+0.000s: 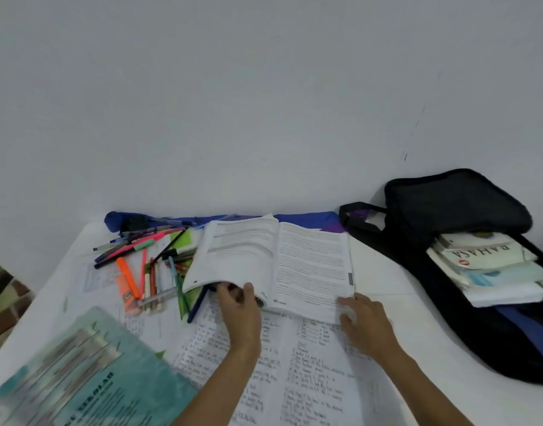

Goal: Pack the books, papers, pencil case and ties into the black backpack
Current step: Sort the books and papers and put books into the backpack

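An open white book [276, 259] lies in the middle of the table. My left hand [241, 305] curls its fingers under the raised left half of the book at its near edge. My right hand [361, 318] holds the book's near right corner, fingers on the page. The black backpack [454, 229] lies open at the right with several books [491, 265] and papers inside it. Handwritten papers [295, 370] cover the table under my arms. A blue pencil case [125, 221] sits at the back left. A blue and purple cloth [310, 218], perhaps a tie, lies behind the book.
Loose pens, markers and highlighters [147, 265] are scattered left of the book. A teal book [76, 376] lies at the near left corner. A white wall stands close behind the table. The table's left edge drops to a brick-patterned floor [5, 299].
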Tool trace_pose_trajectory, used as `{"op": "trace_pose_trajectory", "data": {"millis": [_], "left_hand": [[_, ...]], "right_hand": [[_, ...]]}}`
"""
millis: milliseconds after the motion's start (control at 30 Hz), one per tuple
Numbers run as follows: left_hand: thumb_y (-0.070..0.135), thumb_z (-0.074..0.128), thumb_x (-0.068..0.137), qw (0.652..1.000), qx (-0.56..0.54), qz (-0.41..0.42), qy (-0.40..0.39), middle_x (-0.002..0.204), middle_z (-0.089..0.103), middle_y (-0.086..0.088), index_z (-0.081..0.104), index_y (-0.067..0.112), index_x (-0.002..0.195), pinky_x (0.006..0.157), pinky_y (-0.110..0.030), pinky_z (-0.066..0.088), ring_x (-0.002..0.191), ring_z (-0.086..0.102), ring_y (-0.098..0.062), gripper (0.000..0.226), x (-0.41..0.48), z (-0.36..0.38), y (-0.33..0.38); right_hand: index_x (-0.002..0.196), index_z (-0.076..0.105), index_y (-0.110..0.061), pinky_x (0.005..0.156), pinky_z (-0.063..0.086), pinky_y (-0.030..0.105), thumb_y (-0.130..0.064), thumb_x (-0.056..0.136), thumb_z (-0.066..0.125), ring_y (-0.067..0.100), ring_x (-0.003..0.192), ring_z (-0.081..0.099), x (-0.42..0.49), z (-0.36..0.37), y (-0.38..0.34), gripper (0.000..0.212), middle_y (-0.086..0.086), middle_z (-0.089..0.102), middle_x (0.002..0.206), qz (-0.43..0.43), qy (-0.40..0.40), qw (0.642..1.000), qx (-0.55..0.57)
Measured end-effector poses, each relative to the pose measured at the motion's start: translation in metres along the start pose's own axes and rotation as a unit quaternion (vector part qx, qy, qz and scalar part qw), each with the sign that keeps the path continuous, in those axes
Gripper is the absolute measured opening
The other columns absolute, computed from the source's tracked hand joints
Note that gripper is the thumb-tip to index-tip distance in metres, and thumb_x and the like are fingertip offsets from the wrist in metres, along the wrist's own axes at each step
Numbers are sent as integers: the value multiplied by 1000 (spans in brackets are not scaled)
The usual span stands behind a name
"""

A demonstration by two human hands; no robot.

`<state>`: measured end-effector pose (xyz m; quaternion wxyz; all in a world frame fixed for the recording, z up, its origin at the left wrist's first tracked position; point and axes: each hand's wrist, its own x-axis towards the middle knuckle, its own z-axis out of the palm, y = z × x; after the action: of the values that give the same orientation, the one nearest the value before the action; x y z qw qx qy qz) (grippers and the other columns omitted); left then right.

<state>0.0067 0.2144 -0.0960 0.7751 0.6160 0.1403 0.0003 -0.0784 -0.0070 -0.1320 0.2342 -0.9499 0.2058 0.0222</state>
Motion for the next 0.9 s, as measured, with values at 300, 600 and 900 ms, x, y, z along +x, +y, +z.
{"op": "trace_pose_trajectory", "data": {"millis": [300,600,900], "left_hand": [[56,46,88,838,403,258,-263,146,38,6,63,31,108,101,-29,32,134,33,-13,36,18,4,-40],[9,67,87,922,346,-33,-169,122,57,-5,44,19,118,84,-38,57,104,61,-23,40,45,52,-9],[-3,56,92,907,167,-190,-336,120,68,0,46,30,132,90,-47,54,110,63,-23,53,48,46,12]], "right_hand": [[123,55,-22,92,48,35,-44,105,33,21,106,64,2,-39,-5,36,5,68,112,118,25,943,311],[139,45,-23,66,52,24,-35,101,53,16,94,68,6,-39,-3,41,7,67,128,133,8,942,307],[120,57,-25,63,53,20,-20,100,55,5,85,67,5,-33,1,21,1,71,120,102,23,963,248]]}}
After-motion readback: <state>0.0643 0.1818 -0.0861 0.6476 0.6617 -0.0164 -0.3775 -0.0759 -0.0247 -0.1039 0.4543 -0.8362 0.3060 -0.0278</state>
